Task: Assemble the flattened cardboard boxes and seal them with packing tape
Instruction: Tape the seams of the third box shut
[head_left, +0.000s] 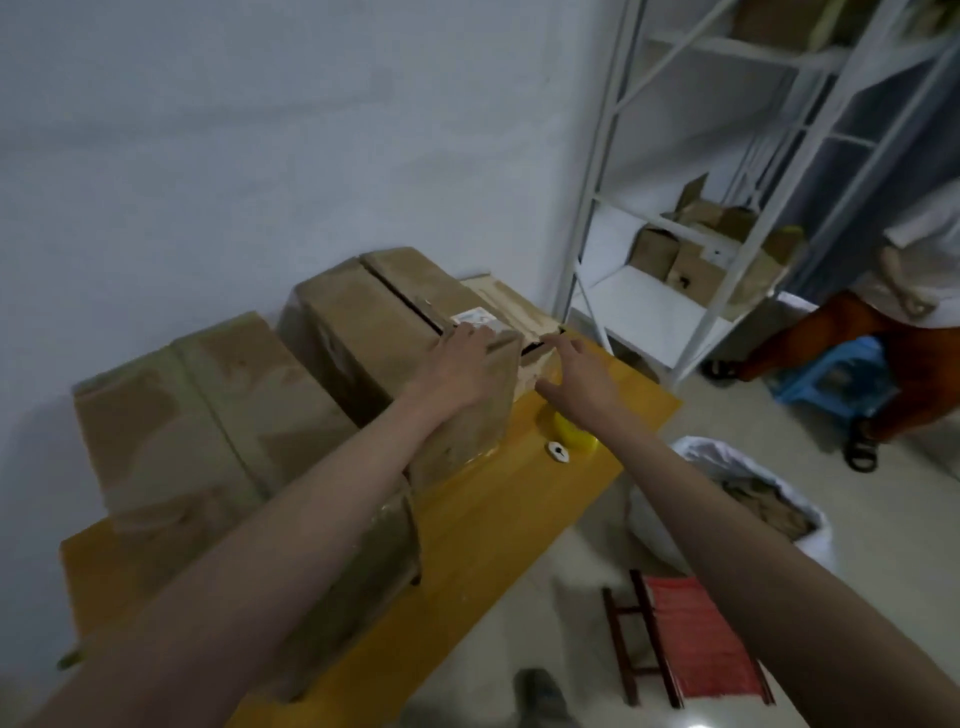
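A brown cardboard box (374, 332) stands on the yellow table (483, 525), its top flaps closed with a dark gap between them. My left hand (465, 358) lies flat on the near right corner of its top, fingers straight. My right hand (576, 369) reaches with spread fingers to the box's right side, beside a paler flattened board (511, 306). A yellowish tape roll (571, 434) sits on the table under my right wrist. A second taped box (208, 410) stands to the left.
A small white object (557, 451) lies by the tape roll. A white metal shelf (675, 260) with boxes stands at the right. On the floor are a white sack (737, 483), a red stool (691, 639) and a blue stool (831, 379). Another person (893, 322) sits at far right.
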